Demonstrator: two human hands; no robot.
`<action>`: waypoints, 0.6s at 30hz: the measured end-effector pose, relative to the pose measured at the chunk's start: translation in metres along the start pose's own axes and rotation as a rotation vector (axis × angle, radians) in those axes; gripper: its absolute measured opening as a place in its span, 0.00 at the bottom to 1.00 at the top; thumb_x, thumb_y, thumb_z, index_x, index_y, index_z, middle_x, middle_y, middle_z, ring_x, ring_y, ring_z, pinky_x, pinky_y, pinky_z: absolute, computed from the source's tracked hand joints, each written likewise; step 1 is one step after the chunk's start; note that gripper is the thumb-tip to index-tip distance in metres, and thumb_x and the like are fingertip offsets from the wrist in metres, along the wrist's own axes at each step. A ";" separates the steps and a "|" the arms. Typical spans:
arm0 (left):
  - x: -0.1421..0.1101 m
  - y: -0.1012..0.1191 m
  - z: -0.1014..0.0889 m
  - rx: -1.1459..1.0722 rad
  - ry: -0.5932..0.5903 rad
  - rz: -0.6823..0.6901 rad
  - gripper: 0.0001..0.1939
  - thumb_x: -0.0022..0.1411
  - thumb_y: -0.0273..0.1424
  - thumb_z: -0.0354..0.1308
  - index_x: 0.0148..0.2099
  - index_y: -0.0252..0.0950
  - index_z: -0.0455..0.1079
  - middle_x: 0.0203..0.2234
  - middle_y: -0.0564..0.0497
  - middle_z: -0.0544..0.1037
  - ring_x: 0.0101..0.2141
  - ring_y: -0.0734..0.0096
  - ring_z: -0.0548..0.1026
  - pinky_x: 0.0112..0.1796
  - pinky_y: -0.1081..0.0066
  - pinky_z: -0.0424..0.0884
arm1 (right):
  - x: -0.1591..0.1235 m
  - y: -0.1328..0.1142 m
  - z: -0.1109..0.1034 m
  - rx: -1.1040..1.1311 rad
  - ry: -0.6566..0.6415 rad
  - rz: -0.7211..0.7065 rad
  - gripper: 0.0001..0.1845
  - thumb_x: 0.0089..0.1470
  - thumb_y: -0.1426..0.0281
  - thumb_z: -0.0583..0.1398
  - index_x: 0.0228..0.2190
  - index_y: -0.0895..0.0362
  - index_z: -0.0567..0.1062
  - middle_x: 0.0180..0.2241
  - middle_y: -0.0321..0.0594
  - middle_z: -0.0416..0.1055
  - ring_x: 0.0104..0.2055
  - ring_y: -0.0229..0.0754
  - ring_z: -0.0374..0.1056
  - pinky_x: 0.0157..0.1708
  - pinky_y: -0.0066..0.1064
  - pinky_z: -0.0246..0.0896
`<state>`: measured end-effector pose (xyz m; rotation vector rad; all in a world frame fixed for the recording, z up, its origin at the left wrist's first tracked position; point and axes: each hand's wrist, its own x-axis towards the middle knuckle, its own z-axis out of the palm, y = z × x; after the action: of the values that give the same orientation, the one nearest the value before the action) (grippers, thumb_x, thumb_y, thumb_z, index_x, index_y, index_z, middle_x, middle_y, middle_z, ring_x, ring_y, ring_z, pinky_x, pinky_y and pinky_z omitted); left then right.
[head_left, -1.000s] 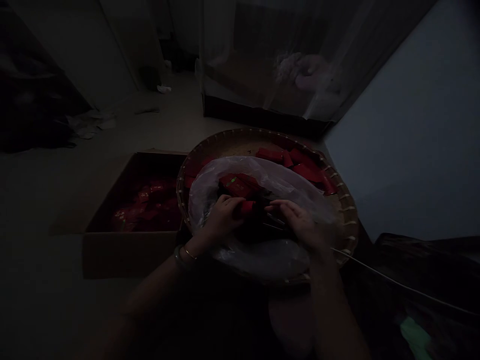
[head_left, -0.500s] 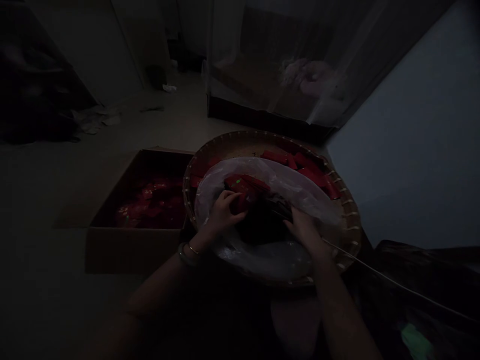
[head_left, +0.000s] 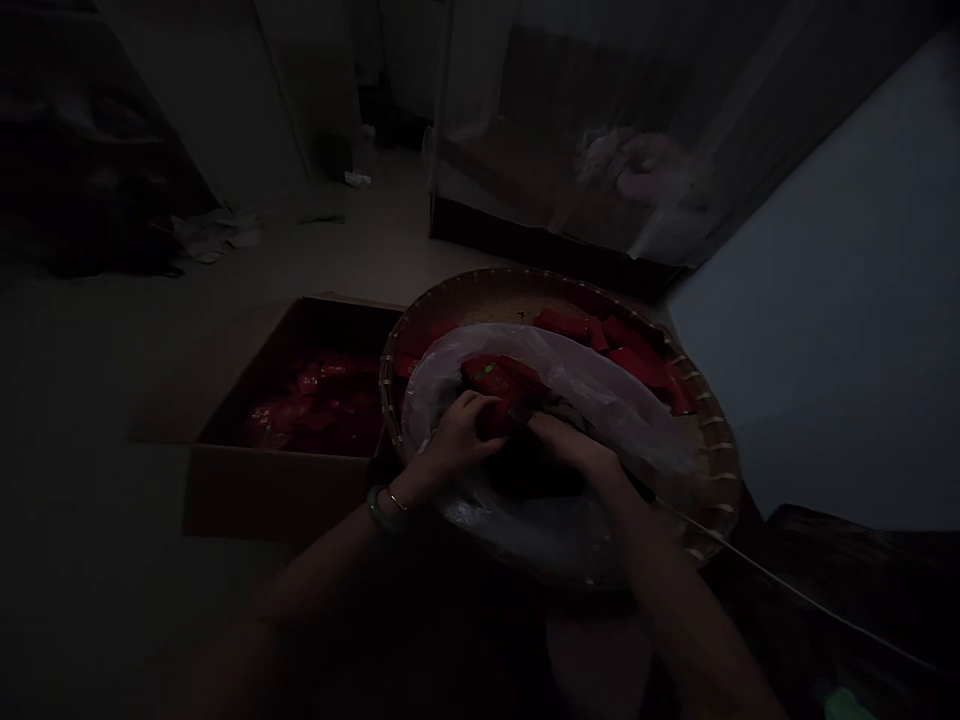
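The room is very dark. My left hand (head_left: 463, 436) is closed round the near end of a shiny red packet (head_left: 504, 376) with a small green mark. My right hand (head_left: 574, 444) reaches to the packet's right side, fingers bent together; its fingertips and anything in them are lost in shadow. Both hands are over an open clear plastic bag (head_left: 630, 392) with a dark heap (head_left: 536, 472) inside, too dim to identify. The bag sits in a wide round woven tray (head_left: 716, 452). More red packets (head_left: 637, 362) lie along the tray's far right side.
On the left stands an open cardboard box (head_left: 281, 490) holding many red packets (head_left: 319, 398). A thin white cord (head_left: 802, 592) runs from under my right forearm to the lower right. A pale wall (head_left: 832, 330) rises close on the right, and a netted bed (head_left: 555, 150) stands behind.
My right hand has moved left, from the right part of the bag to the red packet. The left hand keeps its hold on the packet. The whole view has shifted slightly.
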<state>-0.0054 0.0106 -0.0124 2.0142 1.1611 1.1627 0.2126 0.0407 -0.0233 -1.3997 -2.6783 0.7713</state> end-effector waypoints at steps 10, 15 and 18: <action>0.000 -0.003 0.000 -0.002 -0.009 0.016 0.24 0.48 0.27 0.64 0.49 0.35 0.66 0.42 0.47 0.69 0.42 0.65 0.71 0.42 0.65 0.69 | -0.027 -0.024 0.004 0.121 0.088 0.045 0.29 0.45 0.84 0.54 0.49 0.55 0.70 0.48 0.46 0.71 0.50 0.46 0.66 0.52 0.39 0.57; 0.000 -0.001 0.000 0.002 -0.012 -0.002 0.24 0.48 0.26 0.64 0.49 0.36 0.66 0.41 0.47 0.69 0.41 0.65 0.71 0.42 0.64 0.70 | -0.013 -0.035 0.010 0.235 0.137 0.024 0.28 0.43 0.85 0.53 0.46 0.56 0.73 0.44 0.45 0.73 0.47 0.47 0.68 0.50 0.38 0.59; 0.000 0.001 -0.001 -0.003 -0.005 -0.018 0.24 0.47 0.25 0.64 0.48 0.36 0.66 0.41 0.47 0.70 0.41 0.65 0.71 0.42 0.64 0.70 | -0.003 -0.041 0.007 0.313 0.169 -0.010 0.28 0.41 0.85 0.53 0.44 0.57 0.73 0.42 0.45 0.75 0.45 0.47 0.68 0.48 0.37 0.61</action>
<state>-0.0059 0.0102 -0.0115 1.9992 1.1716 1.1488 0.1816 0.0162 -0.0107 -1.3080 -2.3155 0.9719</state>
